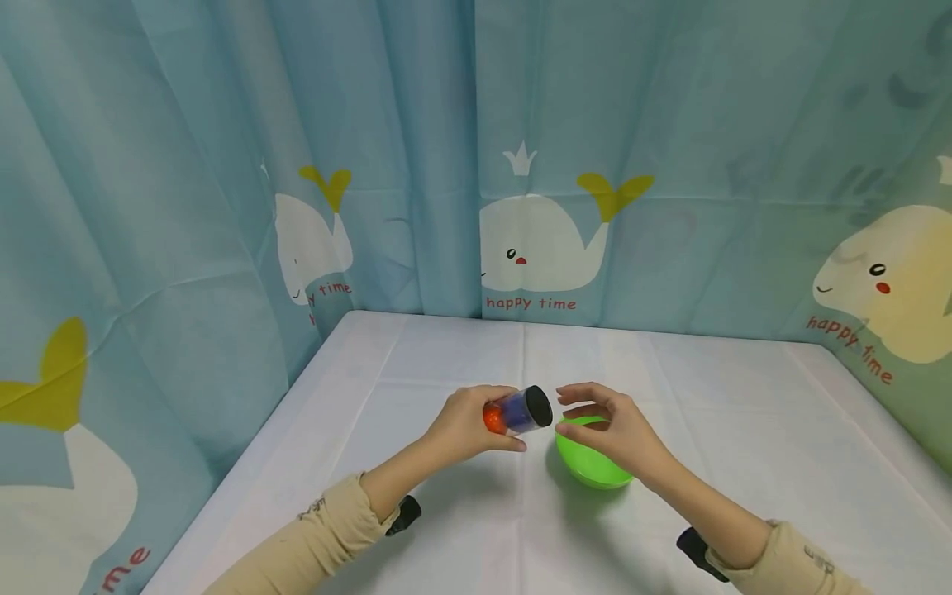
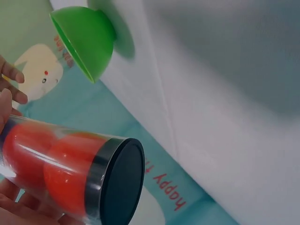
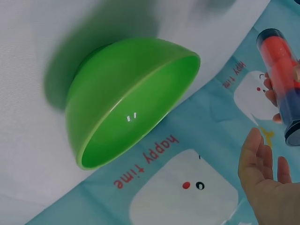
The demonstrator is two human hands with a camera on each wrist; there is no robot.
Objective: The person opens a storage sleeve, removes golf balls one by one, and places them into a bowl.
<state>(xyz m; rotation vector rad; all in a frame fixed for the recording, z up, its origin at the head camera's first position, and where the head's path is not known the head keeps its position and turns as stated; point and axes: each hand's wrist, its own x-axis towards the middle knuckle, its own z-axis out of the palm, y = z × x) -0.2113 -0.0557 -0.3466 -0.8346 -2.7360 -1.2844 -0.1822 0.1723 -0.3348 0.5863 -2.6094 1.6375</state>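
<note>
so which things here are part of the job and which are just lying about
Likely part of the job:
tube, held by the left hand, its cap facing the right hand
balls, inside the tube
bowl, close by the right hand, so probably

Just there, none of it loose clutter:
table
curtain

My feed's got glossy clear-plastic tube (image 2: 61,161), matt plastic cap (image 2: 123,183), lower L of L-wrist cam; shiny plastic bowl (image 3: 119,89), upper ctr of R-wrist cam; creased cloth curtain (image 1: 424,165), head-cam top; matt cloth-covered desk (image 1: 744,430), bottom.
</note>
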